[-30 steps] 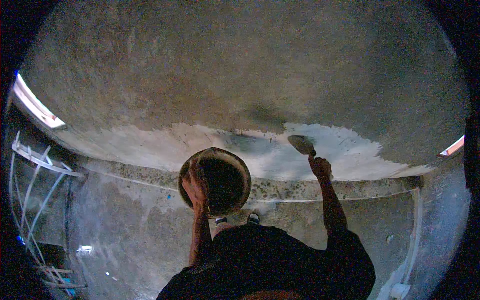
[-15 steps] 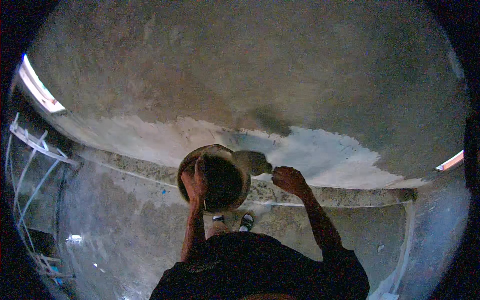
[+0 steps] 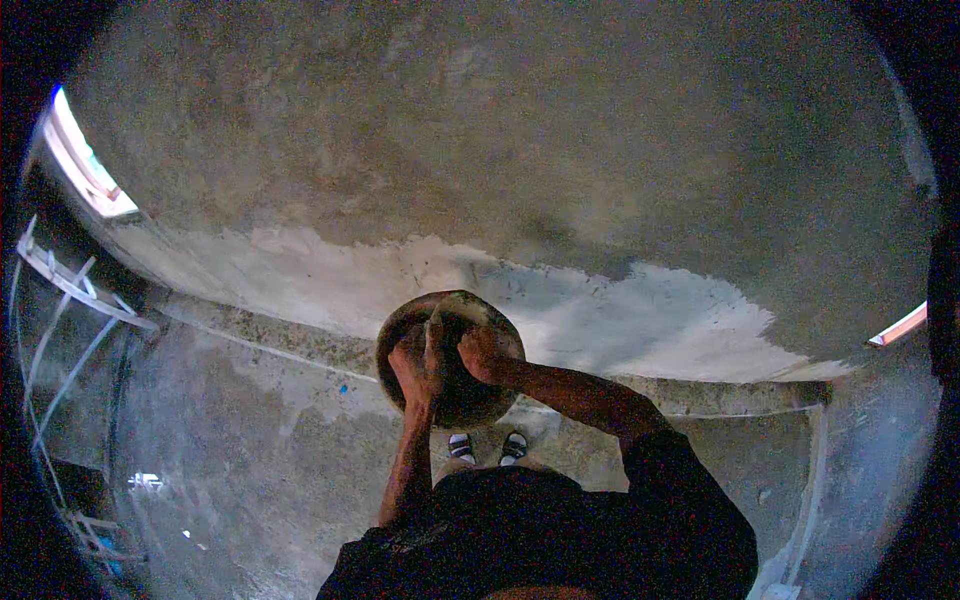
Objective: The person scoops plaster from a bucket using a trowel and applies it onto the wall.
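Observation:
My left hand [image 3: 415,368] is closed on a round, worn basin [image 3: 392,328] in front of my body, its thumb stretched along the dark inside. My right hand [image 3: 484,355] reaches over the basin's right side, fingers curled round the handle of a trowel. Most of the trowel is hidden by the hand and the dim interior, and its blade cannot be made out clearly. What lies in the basin is too dark to tell. Behind the basin, a pale, smooth patch [image 3: 640,310] of wet-looking coating spreads along the lower part of the rough grey wall [image 3: 560,120].
A low, speckled ledge [image 3: 720,395] runs along the wall's foot. My sandalled feet [image 3: 513,445] stand on the concrete floor [image 3: 290,450]. Pale poles or a frame [image 3: 75,285] stand at the far left. Bright openings show at left [image 3: 85,165] and right [image 3: 900,324].
My right hand has swung left with the trowel, from beside the wall into the basin. The basin and my left hand have shifted slightly right in the picture.

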The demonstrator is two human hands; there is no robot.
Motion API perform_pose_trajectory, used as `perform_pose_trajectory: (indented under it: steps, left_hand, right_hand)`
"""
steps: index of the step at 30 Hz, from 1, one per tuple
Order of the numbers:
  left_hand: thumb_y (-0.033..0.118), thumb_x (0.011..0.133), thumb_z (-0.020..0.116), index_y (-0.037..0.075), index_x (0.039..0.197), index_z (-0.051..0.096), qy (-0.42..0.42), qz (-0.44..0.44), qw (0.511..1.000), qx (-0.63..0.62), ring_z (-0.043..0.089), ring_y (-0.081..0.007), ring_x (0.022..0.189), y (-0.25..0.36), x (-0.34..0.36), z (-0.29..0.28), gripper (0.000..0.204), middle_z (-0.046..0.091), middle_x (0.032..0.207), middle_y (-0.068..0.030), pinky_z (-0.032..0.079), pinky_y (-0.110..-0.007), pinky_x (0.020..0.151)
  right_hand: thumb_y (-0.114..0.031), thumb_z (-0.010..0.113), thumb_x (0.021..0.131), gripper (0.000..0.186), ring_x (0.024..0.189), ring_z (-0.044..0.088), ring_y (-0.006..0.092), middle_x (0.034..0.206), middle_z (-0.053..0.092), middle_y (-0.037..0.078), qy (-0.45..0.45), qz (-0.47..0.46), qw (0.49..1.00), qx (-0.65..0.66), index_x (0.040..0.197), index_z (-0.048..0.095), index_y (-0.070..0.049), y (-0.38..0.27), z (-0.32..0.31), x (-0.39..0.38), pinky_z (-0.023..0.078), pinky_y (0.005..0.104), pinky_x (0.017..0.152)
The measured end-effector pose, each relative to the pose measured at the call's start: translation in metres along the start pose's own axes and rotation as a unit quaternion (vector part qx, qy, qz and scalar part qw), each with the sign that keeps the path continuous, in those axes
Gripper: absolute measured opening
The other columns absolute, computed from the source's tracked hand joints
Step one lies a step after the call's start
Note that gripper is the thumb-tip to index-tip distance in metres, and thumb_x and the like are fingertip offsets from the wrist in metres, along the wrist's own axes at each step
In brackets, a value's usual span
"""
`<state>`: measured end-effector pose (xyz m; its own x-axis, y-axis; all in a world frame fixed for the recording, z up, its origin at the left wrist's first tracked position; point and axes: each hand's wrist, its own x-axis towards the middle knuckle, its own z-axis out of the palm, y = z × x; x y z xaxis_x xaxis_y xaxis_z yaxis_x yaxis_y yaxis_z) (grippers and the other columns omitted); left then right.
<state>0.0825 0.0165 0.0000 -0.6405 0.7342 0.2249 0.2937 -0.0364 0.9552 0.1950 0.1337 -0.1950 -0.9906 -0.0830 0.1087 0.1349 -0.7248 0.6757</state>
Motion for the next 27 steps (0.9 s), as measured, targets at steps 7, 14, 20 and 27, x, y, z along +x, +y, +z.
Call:
perform_pose_trajectory:
  steps: [7,14,20,27]
  left_hand:
    - [0.018,0.081,0.052,-0.004,0.087,0.06,0.142,0.041,0.989,0.017,0.057,-0.0165,0.07,-0.008,0.006,-0.044,0.024,0.062,0.079,-0.0111,0.044,-0.028,0.066]
    - [0.015,0.081,0.053,-0.008,0.085,0.058,0.143,0.031,0.988,-0.038,0.054,-0.0118,0.066,0.016,-0.008,-0.039,0.024,0.061,0.072,-0.0114,0.044,-0.026,0.063]
    - [0.011,0.078,0.055,-0.004,0.076,0.057,0.055,0.084,0.993,-0.062,0.044,-0.0063,0.053,0.02,-0.037,-0.036,0.016,0.053,0.057,-0.0056,0.036,-0.024,0.044]
    - [0.017,0.076,0.056,0.001,0.076,0.057,0.024,0.11,0.994,-0.005,0.05,-0.0198,0.041,0.023,-0.047,-0.031,0.016,0.051,0.052,-0.0113,0.038,-0.026,0.041]
  right_hand:
    - [-0.025,0.05,0.076,0.023,0.068,0.054,0.0193,0.073,0.057,0.006,0.128,-0.077,0.983,0.104,0.082,0.055,-0.004,0.048,0.019,0.046,0.046,0.0336,0.064]
    - [-0.022,0.047,0.076,0.021,0.065,0.052,0.0204,0.066,0.052,0.007,-0.03,0.015,0.726,0.687,0.075,0.053,-0.002,-0.05,-0.043,0.046,0.045,0.0355,0.062]
    - [-0.022,0.049,0.078,0.021,0.06,0.049,0.018,0.064,0.05,0.005,-0.03,0.207,0.066,0.976,0.073,0.056,-0.003,-0.067,-0.067,0.035,0.043,0.0349,0.057]
    - [-0.023,0.055,0.076,0.03,0.068,0.05,0.0189,0.078,0.05,0.004,0.04,0.235,-0.237,0.942,0.098,0.043,-0.006,-0.012,-0.072,0.03,0.041,0.0354,0.068]
